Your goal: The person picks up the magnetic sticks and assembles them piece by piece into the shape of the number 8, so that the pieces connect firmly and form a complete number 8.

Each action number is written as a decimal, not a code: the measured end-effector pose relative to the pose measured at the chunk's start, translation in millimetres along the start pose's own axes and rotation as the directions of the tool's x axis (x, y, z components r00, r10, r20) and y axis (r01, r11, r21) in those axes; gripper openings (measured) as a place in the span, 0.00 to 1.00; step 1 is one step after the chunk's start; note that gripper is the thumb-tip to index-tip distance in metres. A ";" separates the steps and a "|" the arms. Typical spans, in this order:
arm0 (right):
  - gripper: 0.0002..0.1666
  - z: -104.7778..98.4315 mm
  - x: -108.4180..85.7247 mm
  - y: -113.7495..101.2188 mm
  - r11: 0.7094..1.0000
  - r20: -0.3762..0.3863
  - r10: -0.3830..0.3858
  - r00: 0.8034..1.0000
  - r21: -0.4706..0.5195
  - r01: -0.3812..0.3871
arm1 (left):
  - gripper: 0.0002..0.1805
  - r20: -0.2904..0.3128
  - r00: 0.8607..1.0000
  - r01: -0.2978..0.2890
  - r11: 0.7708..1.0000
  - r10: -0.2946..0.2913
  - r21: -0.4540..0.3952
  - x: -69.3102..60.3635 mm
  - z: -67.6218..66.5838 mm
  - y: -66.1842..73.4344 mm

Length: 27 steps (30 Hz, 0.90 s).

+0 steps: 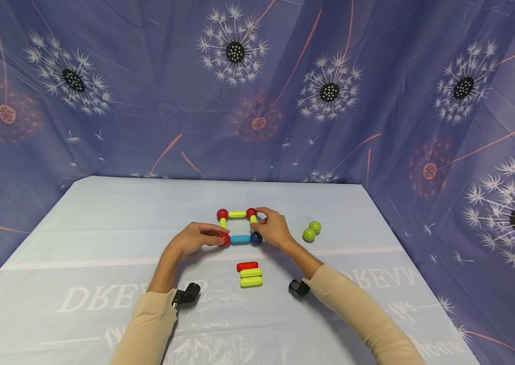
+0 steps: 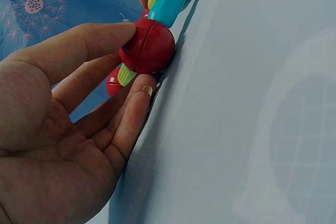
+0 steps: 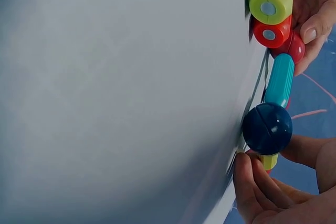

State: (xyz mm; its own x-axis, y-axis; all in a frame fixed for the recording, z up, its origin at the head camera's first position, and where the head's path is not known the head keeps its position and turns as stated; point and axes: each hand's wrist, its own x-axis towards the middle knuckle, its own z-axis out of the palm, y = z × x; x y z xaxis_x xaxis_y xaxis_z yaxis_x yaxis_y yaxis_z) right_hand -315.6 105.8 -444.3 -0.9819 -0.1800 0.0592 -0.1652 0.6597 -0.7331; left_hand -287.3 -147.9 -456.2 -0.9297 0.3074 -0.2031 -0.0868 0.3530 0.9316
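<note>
A four-sided frame of balls and magnetic rods lies on the table. Its corners are a near-left red ball, two far red balls, and a dark blue ball at near right. A blue rod joins the near corners; yellow-green rods form the other sides. My left hand pinches the near-left red ball, thumb against it and fingers around its far side. My right hand holds the right-side yellow-green rod beside the dark blue ball, a finger reaching the far-right red ball. Its grip is partly hidden.
Nearer me lie a red rod and two yellow-green rods, side by side. Two green balls sit right of my right hand. A patterned curtain hangs behind the pale, lettered table cover.
</note>
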 end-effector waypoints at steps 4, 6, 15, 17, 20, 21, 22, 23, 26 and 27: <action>0.32 -0.4 0.5 0.7 1.000 0.008 0.009 1.000 -0.011 -0.009 | 0.20 -0.001 1.000 -0.001 1.000 0.001 0.009 0.0 0.3 0.5; 0.32 -0.9 0.9 0.7 1.000 0.014 0.014 1.000 -0.019 -0.014 | 0.20 0.000 1.000 -0.002 1.000 0.002 0.008 -0.7 0.2 0.9; 0.32 -1.2 2.2 0.8 1.000 0.027 0.015 1.000 -0.025 -0.014 | 0.20 0.000 1.000 -0.008 1.000 0.008 -0.002 -1.8 -0.1 0.9; 0.31 -1.2 2.1 0.7 1.000 0.027 0.011 1.000 -0.025 -0.010 | 0.19 -0.002 1.000 -0.003 1.000 0.003 0.003 -0.8 -0.2 0.0; 0.31 -1.2 2.0 0.2 1.000 0.030 0.010 1.000 -0.020 -0.009 | 0.19 -0.007 1.000 0.003 1.000 -0.003 0.009 0.8 -0.2 -1.8; 0.31 -1.1 2.0 0.0 1.000 0.030 0.010 0.999 -0.021 -0.009 | 0.18 -0.008 1.000 0.008 1.000 -0.008 0.008 1.2 -0.2 -2.1; 0.31 -1.0 2.0 0.0 1.000 0.031 0.011 0.999 -0.020 -0.011 | 0.18 -0.010 1.000 0.012 1.000 -0.012 0.005 1.5 -0.2 -2.3; 0.31 -0.9 2.1 0.0 1.000 0.031 0.012 0.999 -0.020 -0.012 | 0.18 -0.011 1.000 0.016 1.000 -0.016 0.003 1.7 -0.2 -2.3; 0.31 -0.4 2.4 0.6 1.000 0.031 0.013 0.999 -0.021 -0.013 | 0.18 -0.008 1.000 0.015 1.000 -0.015 0.004 0.9 -0.4 -1.4; 0.31 -0.4 2.4 1.0 1.000 0.031 0.012 0.999 -0.022 -0.012 | 0.18 -0.009 1.000 0.018 1.000 -0.018 0.001 0.4 -0.4 -0.7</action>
State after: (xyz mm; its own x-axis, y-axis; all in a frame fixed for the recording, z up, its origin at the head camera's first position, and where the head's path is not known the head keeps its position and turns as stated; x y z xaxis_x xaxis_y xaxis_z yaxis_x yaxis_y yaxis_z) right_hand -318.1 106.3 -444.5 -0.9805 -0.1943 0.0291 -0.1556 0.6775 -0.7189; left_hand -287.7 -148.4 -456.8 -0.9312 0.2931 -0.2169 -0.1030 0.3592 0.9276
